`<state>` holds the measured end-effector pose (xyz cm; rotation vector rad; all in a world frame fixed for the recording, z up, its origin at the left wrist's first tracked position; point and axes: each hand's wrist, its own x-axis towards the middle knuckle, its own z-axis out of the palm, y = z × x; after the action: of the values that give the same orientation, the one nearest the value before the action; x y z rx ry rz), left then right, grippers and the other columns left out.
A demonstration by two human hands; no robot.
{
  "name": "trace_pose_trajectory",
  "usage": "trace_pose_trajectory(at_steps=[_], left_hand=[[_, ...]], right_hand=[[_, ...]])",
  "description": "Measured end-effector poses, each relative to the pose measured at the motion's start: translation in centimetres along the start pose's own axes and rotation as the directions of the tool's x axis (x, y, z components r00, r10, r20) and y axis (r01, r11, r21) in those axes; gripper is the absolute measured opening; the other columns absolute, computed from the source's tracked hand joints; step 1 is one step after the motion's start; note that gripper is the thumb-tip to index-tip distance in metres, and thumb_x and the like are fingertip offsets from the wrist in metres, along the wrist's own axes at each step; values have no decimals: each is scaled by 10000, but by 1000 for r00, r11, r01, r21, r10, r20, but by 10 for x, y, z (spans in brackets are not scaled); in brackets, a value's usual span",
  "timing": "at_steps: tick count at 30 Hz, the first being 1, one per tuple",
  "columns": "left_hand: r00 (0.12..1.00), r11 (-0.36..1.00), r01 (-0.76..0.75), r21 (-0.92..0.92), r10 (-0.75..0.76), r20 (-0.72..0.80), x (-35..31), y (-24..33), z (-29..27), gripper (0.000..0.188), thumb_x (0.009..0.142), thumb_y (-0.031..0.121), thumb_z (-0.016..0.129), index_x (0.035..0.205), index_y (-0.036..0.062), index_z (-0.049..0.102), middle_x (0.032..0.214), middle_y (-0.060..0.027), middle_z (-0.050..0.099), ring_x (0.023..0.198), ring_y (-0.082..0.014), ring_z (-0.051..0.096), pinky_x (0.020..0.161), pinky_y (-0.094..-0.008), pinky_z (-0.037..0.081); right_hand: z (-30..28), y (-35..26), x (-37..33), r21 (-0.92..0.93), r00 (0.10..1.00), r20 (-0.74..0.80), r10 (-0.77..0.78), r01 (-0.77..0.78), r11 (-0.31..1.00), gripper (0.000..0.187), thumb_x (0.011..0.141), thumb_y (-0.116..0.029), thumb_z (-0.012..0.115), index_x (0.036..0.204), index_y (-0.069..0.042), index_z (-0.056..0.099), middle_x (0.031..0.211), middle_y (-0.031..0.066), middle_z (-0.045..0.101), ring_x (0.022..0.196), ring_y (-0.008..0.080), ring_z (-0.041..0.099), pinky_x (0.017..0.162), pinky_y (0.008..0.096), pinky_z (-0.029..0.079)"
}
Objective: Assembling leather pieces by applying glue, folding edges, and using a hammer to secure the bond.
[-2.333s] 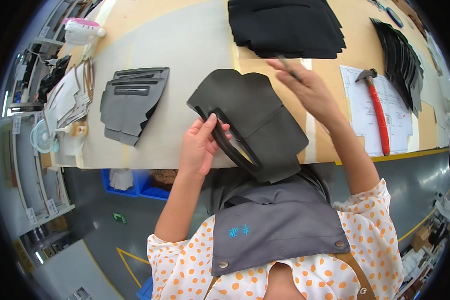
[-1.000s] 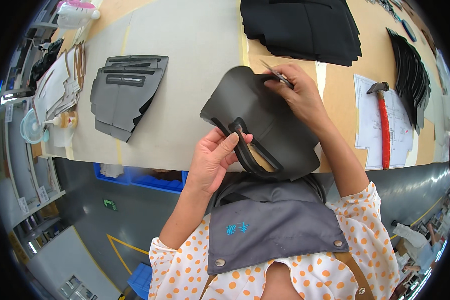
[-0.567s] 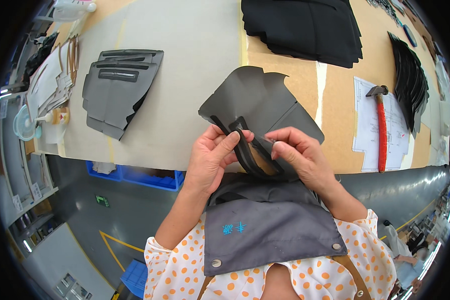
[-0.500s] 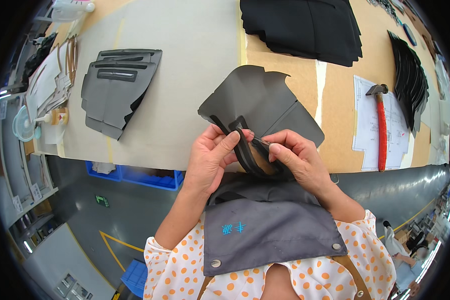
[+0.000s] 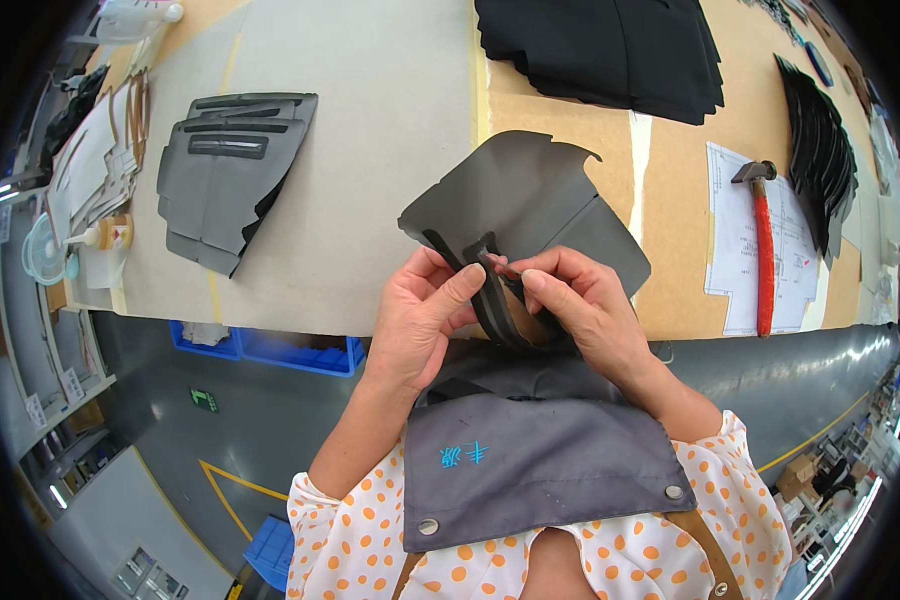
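Note:
A dark grey sheet-like panel [image 5: 530, 190] with black strips and a long slot hangs partly over the table's near edge. My left hand [image 5: 425, 300] is closed on it, thumb on the black strip left of the slot and fingers beneath. My right hand [image 5: 590, 305] pinches at the slot's black edging, thumb against forefinger. Its fingertips are close to those of the left hand, and the exact bit between them is hidden. Below the hands, the panel's lower part bends down toward my grey apron [image 5: 550, 470].
At left lie similar grey panels [image 5: 235, 185], a glue bottle [image 5: 115, 232] and card patterns [image 5: 100, 160]. A black stack [image 5: 610, 55] sits at the far side. On the right are a red-handled hammer [image 5: 763, 250] on a paper sheet [image 5: 730, 230] and fanned black pieces [image 5: 815, 150]. Blue bins [image 5: 300, 355] stand below.
My right hand has moved slightly left and up along the slot, its fingertips nearer my left hand. My left hand keeps its grip. The panel has shifted a little.

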<state>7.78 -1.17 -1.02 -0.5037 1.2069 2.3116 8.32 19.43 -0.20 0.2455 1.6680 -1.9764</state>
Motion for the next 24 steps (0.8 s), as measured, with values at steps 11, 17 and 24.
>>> trace_pose_trajectory(at_steps=[11, 17, 24], left_hand=[[1000, 999, -15, 28, 15, 14, -1, -1, -1, 240, 1001, 118, 689, 1187, -20, 628, 1190, -186, 714, 1065, -234, 725, 819, -377, 660], [1000, 1000, -12, 24, 11, 18, -1, -2, -2, 254, 996, 126, 697, 1193, -19, 627, 1194, -184, 713, 1079, -237, 719, 821, -381, 659], [1000, 1000, -8, 19, 8, 9, -1, -2, 0, 261, 994, 124, 700, 1198, -22, 625, 1186, -183, 716, 1071, -229, 721, 802, -372, 665]], right_hand=[[1, 3, 1, 15, 1000, 3, -21, 21, 1000, 268, 1057, -262, 641, 1097, -5, 701, 897, -35, 627, 843, 34, 530, 772, 208, 439], [0, 6, 2, 9, 1000, -6, -19, 20, 1000, 261, 1057, -259, 642, 1088, -6, 700, 887, -34, 626, 834, 37, 531, 771, 209, 444], [0, 7, 2, 26, 1000, -9, -28, 28, 999, 252, 1053, -257, 648, 1061, -10, 700, 879, -33, 629, 826, 36, 530, 762, 210, 440]])
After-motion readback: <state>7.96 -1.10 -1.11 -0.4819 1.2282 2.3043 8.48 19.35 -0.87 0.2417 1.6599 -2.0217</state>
